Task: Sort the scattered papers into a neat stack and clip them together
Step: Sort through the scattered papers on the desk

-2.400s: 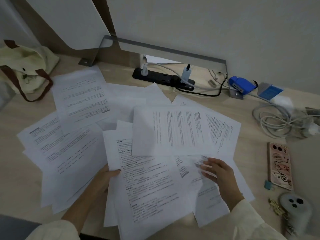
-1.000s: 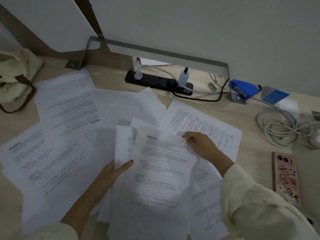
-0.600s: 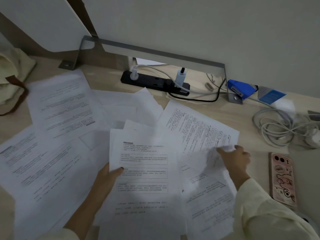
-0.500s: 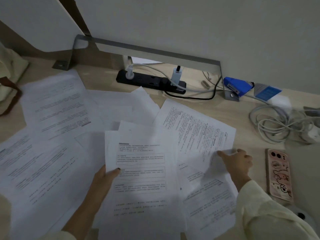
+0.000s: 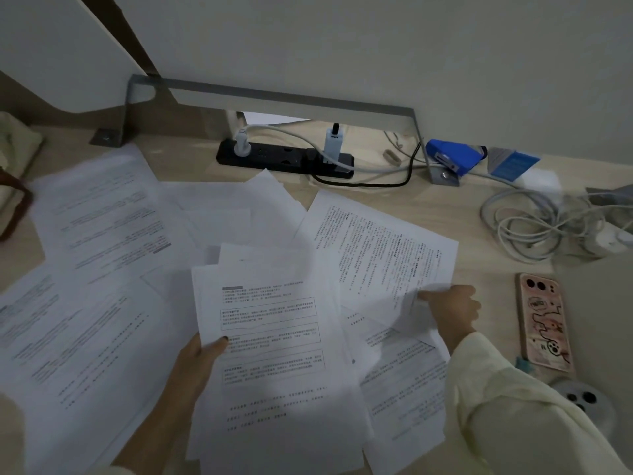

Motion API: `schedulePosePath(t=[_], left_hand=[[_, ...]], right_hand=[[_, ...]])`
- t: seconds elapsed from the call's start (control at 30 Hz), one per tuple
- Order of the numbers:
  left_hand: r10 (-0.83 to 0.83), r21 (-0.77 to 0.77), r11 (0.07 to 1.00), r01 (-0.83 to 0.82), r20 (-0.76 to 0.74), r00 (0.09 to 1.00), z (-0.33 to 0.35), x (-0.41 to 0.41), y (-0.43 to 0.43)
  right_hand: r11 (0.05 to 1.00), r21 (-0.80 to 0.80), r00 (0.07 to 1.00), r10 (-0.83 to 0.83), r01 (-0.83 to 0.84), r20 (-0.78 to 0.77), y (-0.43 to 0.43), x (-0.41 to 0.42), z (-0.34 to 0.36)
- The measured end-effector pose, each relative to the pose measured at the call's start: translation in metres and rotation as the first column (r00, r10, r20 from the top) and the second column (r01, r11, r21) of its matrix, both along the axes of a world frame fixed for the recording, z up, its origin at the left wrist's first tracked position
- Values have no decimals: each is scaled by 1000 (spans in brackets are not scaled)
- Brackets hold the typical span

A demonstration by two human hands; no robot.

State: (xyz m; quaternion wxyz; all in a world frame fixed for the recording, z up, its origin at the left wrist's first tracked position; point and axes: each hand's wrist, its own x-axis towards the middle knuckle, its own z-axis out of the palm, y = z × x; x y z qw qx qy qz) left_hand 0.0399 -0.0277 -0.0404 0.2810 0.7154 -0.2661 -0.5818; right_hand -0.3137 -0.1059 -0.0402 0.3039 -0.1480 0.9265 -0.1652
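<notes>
White printed papers lie scattered over the wooden desk. My left hand (image 5: 200,358) grips the left edge of a small gathered stack (image 5: 274,354) near the front, thumb on the top sheet. My right hand (image 5: 452,308) pinches the lower right corner of a tilted text sheet (image 5: 376,248) lying to the right of the stack. Another sheet (image 5: 404,389) lies beneath my right forearm. More loose sheets (image 5: 96,241) spread across the left half of the desk. A small blue clip (image 5: 522,364) peeks out by the phone's lower corner.
A pink phone (image 5: 544,320) lies at the right. Behind the papers sit a black power strip (image 5: 284,159), a blue stapler (image 5: 452,157) and coiled white cables (image 5: 534,228). A cream bag (image 5: 13,173) rests at the far left. A white round device (image 5: 582,402) is at the right front.
My right hand laid a sheet on the stack held by my left hand, then moved right and took hold of the tilted sheet's corner. The view has shifted left.
</notes>
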Motion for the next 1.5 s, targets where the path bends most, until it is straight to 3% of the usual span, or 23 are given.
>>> schedulePosePath(t=[0.13,0.23,0.33,0.4,0.47,0.53,0.57,0.67,0.73,0.77,0.8,0.93,1.03,1.1,1.2,1.3,1.4,1.5], left_hand=[[14,2,1000,-14,-31,999,0,1,6],[14,13,1000,-13,-56,998,2,-1,11],[44,21,999,-42,-73,996,3,-2,14],[54,20,998,-53,-75,996,4,-2,15],[61,27,998,-58,-88,994,6,-2,16],[61,27,998,-58,-104,993,8,-3,17],[61,24,998,-59,-115,991,9,-4,17],[71,31,997,-67,-178,981,12,-5,20],[81,43,996,-73,-214,973,13,-5,22],[86,49,996,-77,-234,968,14,-4,23],[85,53,996,-74,-252,964,13,-3,24],[65,50,998,-50,-360,931,16,-4,27],[118,13,992,-122,-380,917,22,-6,27],[123,40,992,-117,-418,900,22,-3,25],[200,113,979,-167,-431,880,14,4,23],[125,63,992,-109,-365,923,17,1,19],[21,43,999,-8,-325,945,24,-6,21],[-52,-24,999,48,-226,973,25,-16,25]], right_hand=[[999,-24,998,-36,37,50,5,-2,-2],[998,-38,997,56,-54,55,20,-6,-4],[968,-250,995,23,2,97,32,-10,4],[905,-401,976,-59,141,208,39,-16,16],[848,-500,961,-40,178,275,51,-23,27],[804,-490,881,-87,338,465,58,-31,29],[839,-414,832,-80,354,549,64,-27,32],[873,-470,856,141,130,498,77,-35,35],[807,-537,785,160,245,599,83,-38,32],[793,-482,706,95,372,702,82,-34,32],[807,-443,642,106,391,759,82,-31,32],[879,-465,602,314,109,734,83,-18,36],[882,-447,544,451,-149,708,78,-16,39],[867,-377,553,499,-326,668,70,-15,39],[722,-257,555,669,-642,493,53,-8,47],[529,-160,467,828,-833,309,34,8,57],[367,-67,360,928,-928,100,17,32,52],[313,-75,319,944,-947,-88,8,70,42]])
